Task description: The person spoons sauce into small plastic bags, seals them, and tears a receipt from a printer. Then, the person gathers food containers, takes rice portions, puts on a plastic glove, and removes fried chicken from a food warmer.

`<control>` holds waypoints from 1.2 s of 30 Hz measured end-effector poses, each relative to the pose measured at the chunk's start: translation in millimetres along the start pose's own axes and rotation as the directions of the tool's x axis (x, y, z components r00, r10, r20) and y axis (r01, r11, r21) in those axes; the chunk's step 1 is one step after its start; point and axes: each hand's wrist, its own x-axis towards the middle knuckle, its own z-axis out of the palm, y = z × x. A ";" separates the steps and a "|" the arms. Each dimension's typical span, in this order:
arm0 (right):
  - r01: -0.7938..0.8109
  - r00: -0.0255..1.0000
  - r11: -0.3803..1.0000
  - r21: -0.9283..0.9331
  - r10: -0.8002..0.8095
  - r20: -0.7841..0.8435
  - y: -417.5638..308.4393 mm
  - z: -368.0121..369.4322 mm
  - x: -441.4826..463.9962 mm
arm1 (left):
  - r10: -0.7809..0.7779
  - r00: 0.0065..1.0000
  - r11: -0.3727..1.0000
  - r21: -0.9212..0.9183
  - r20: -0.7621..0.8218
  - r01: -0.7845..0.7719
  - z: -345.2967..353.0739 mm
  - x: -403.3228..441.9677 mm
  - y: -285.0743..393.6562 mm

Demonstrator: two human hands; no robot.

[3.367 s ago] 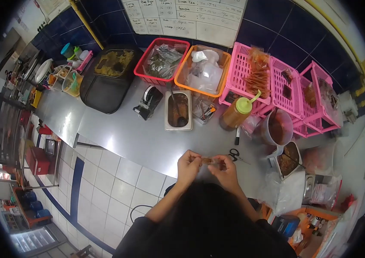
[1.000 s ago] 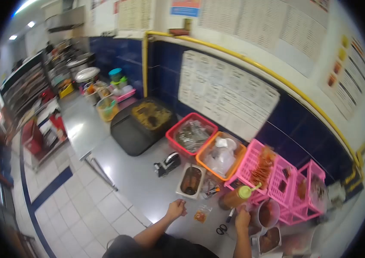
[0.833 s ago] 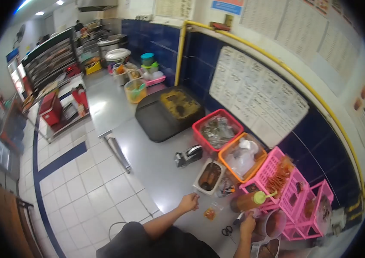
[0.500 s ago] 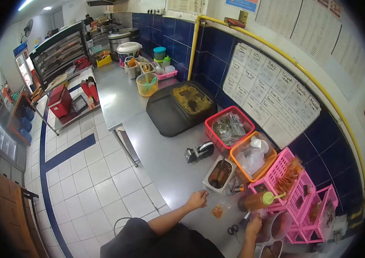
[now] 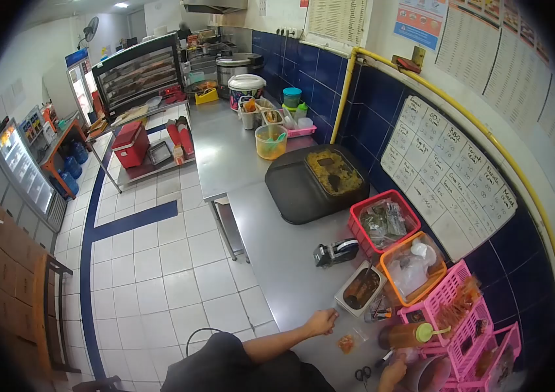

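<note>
My left hand (image 5: 322, 322) hovers over the steel counter with its fingers curled together; anything in them is too small to make out. Just beside it lies a small clear packet (image 5: 346, 343) with orange contents. Low in the view, my right hand (image 5: 393, 374) is closed next to a tub (image 5: 429, 375), and what it grips is unclear. Black-handled scissors (image 5: 363, 374) lie to its left. A sauce bottle (image 5: 403, 336) with a yellow-green nozzle is behind it. Beyond my left hand is a metal pan (image 5: 361, 288) of dark sauce.
Pink baskets (image 5: 451, 313) with packets line the right side. An orange basket (image 5: 413, 269), a red basket (image 5: 384, 222) and a tape dispenser (image 5: 336, 252) sit farther back. A dark tray (image 5: 317, 186) covers part of the steel counter (image 5: 261, 228). White floor tiles lie left.
The camera view has swung left, so the counter things appear farther right. My right hand sits lower in the picture; my left hand stays near the small packet.
</note>
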 end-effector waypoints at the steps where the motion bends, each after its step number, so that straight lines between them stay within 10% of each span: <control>1: -0.010 1.000 0.999 -0.051 0.011 0.013 -5.4 -11.2 -4.2 | 0.006 1.000 1.000 0.002 0.003 -0.006 1.0 -0.9 0.4; 14: -0.149 0.964 0.984 -0.096 0.123 -0.235 -2.0 6.8 16.6 | 0.038 0.999 0.998 0.039 -0.001 -0.038 1.5 -2.4 -1.5; 25: -0.229 0.973 0.963 -0.142 0.227 -0.028 -7.5 28.5 40.9 | 0.054 0.998 0.998 0.024 -0.030 -0.053 5.3 -1.5 -2.7; 36: -0.125 0.972 0.989 -0.085 0.105 -0.209 -10.9 21.2 19.4 | 0.048 0.998 0.995 0.092 -0.050 -0.043 11.6 1.2 -4.0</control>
